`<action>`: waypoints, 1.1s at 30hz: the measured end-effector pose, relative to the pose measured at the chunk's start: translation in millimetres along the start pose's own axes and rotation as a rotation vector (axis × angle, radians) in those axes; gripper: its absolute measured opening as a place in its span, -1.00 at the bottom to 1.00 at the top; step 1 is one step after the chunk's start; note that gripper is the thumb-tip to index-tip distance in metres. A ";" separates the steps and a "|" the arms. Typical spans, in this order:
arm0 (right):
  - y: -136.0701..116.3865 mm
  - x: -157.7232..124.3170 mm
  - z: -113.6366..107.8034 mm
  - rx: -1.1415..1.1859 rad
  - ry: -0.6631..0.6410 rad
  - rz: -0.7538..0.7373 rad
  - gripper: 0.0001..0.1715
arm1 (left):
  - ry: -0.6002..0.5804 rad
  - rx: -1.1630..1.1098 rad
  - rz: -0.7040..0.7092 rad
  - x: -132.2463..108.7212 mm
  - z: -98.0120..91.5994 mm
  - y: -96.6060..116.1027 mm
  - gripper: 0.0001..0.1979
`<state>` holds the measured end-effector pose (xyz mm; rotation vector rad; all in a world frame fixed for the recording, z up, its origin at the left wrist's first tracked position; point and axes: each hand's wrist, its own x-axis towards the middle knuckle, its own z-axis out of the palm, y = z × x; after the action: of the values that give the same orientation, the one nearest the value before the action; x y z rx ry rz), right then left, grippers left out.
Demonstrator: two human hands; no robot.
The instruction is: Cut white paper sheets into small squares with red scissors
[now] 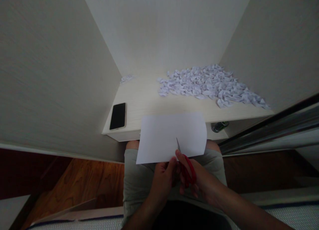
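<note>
A white sheet of paper [159, 133] spans the gap between my lap and the shelf's front edge. My left hand [164, 175] pinches its near edge, thumb on top. Beside it, my right hand [190, 176] grips red-handled scissors [190, 172], with fingers around the handles. The metal blade points away from me and lies over the paper near its lower middle. Whether the paper is cut there I cannot tell. Part of the scissors' handles is hidden by the fingers.
On the pale shelf [147, 97] a large heap of crumpled paper pieces [201, 83] lies at the back right. A few scraps [127, 78] sit in the back left corner. A phone [118, 116] rests front left. Below stands a dark can [219, 126]. Panels enclose both sides.
</note>
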<state>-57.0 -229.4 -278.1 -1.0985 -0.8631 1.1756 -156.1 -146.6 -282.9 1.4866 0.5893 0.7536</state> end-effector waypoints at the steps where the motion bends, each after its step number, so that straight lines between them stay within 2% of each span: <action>1: 0.8 0.7 0.0 -0.008 -0.001 0.001 -0.19 | 0.001 -0.001 -0.005 0.0 -0.3 -0.7 -0.35; 6: 4.1 4.9 1.5 -0.021 -0.019 0.002 -0.19 | -0.035 -0.022 0.002 0.2 -1.5 -4.4 -0.36; 12: 4.2 9.6 2.2 -0.032 -0.008 0.005 -0.21 | -0.004 -0.063 -0.014 -0.7 -3.2 -5.1 -0.34; 20: 1.3 13.2 -0.6 -0.081 0.001 -0.012 -0.16 | -0.038 -0.031 -0.025 -0.8 -10.8 -12.4 -0.34; 25: 1.7 15.4 0.2 -0.105 0.014 -0.028 -0.15 | -0.007 -0.072 -0.039 -3.3 -5.8 -6.1 -0.34; 30: 2.2 17.0 1.4 -0.133 0.077 -0.045 -0.24 | 0.013 -0.101 -0.100 -5.5 -2.4 -0.9 -0.30; 33: 2.7 18.4 2.0 -0.170 0.120 -0.052 -0.22 | 0.011 -0.120 -0.097 -5.0 -3.6 -4.2 -0.31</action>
<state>-55.9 -210.9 -280.7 -1.2642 -0.9054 0.9962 -161.7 -147.7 -287.7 1.3349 0.6101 0.7095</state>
